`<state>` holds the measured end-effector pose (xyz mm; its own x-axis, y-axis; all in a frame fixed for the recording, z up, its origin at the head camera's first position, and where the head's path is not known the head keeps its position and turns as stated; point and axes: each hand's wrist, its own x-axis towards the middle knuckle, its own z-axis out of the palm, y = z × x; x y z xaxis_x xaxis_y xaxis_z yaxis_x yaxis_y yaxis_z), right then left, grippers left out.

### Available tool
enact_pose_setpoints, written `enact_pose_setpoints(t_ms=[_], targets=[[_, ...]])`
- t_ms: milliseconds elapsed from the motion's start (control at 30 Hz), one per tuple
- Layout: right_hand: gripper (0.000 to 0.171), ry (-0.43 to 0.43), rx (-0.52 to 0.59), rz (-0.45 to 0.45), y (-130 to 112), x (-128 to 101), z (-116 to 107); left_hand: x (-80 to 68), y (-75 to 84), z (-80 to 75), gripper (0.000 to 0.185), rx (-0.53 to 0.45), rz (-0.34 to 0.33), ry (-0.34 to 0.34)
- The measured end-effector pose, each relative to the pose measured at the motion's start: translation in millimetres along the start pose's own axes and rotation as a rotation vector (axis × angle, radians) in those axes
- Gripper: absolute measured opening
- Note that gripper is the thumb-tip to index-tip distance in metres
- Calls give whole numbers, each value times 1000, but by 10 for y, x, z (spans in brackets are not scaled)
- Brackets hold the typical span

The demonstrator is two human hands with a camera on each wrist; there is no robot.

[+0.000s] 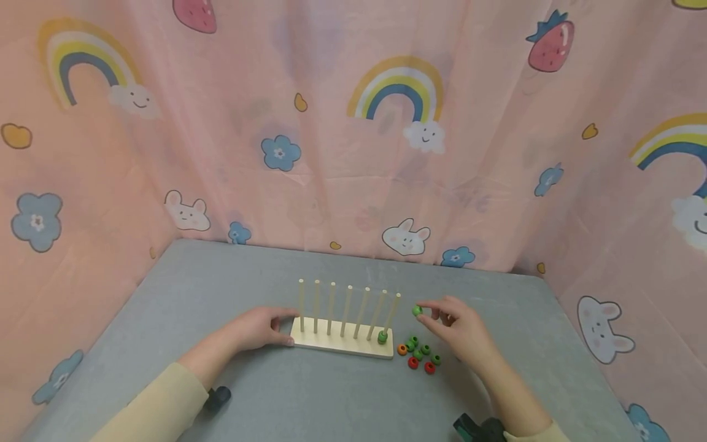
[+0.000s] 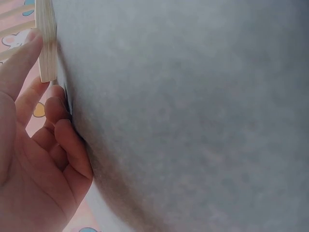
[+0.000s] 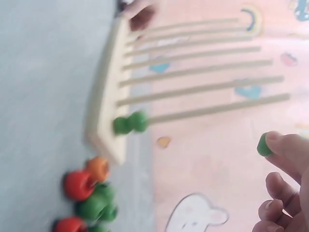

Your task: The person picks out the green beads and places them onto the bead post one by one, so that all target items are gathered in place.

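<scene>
left hand: low, thumb and fingers apart | right hand: raised, fingers pinching

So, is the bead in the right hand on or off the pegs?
Off: the right hand pinches the green bead, and a gap shows between it and the nearest peg.

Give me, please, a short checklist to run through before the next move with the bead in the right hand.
1. Green bead pinched in the right hand: ok.
2. Left hand holding the end of the board: ok.
3. Room on the nearest peg above its two beads: ok.
4. Green bead over that peg: not ok, it is off to one side.
5. Bead's hole lined up with the peg: cannot tell.
</scene>
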<state>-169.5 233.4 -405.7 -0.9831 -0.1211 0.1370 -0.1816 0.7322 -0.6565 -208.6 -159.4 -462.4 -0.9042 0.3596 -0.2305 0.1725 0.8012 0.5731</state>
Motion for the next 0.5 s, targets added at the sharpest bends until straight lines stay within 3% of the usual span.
enact_pose_setpoints(t_ms=[500], targets=[[20, 99, 155, -75, -373, 89, 14, 11, -40, 21, 58, -25, -1, -2]])
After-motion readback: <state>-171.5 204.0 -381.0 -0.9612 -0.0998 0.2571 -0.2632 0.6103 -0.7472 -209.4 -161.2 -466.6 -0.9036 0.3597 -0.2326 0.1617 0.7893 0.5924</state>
